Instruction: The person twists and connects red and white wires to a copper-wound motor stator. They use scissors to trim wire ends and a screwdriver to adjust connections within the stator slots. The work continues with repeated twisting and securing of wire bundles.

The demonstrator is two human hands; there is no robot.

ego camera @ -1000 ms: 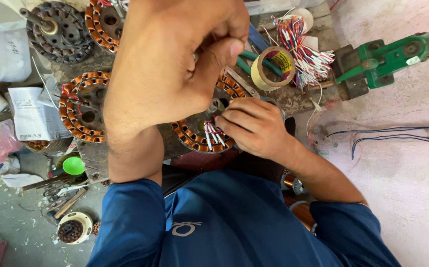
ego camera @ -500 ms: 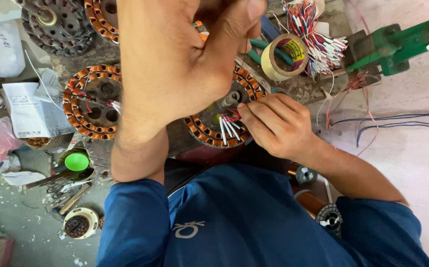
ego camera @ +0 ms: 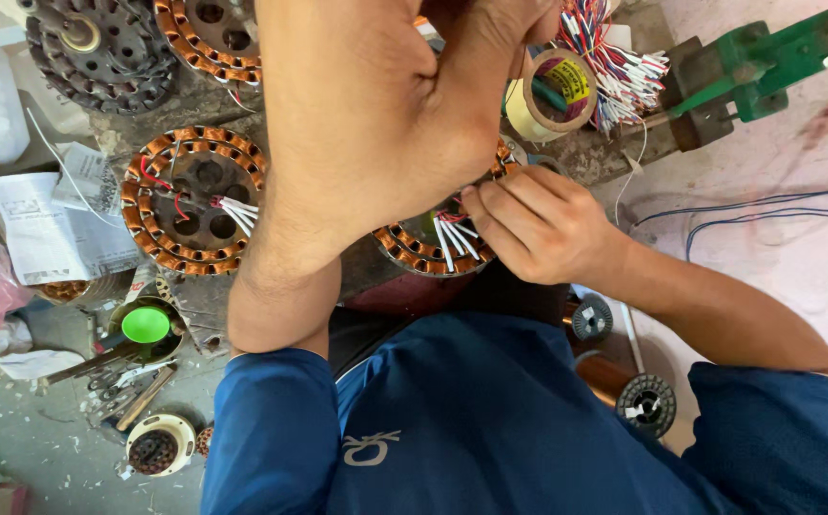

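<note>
**Cluttered winding surface, both hands over one stator**

Surface is dark, worn, crowded to its edges. Pale floor lies to the right, crossed by loose blue wires. A green metal tool juts off the far right edge. A tape roll and a bundle of coloured leads sit at the back.

Copper-wound stator lies flat at the near edge of the surface, just above the person's blue shirt. It is round, so no long axis; its white leads fan toward the near side. Much of it is hidden.

Right hand rests on the stator's right rim, grip pressed together on the rim. Left hand is raised close to the camera, fingers curled and bunched; what the grip pinches cannot be told.

Little free room: a second stator sits just left, two more wheels at the back left. Papers, a green-capped jar and hand tools fill the left floor; copper wire spools lie right of the lap.
</note>
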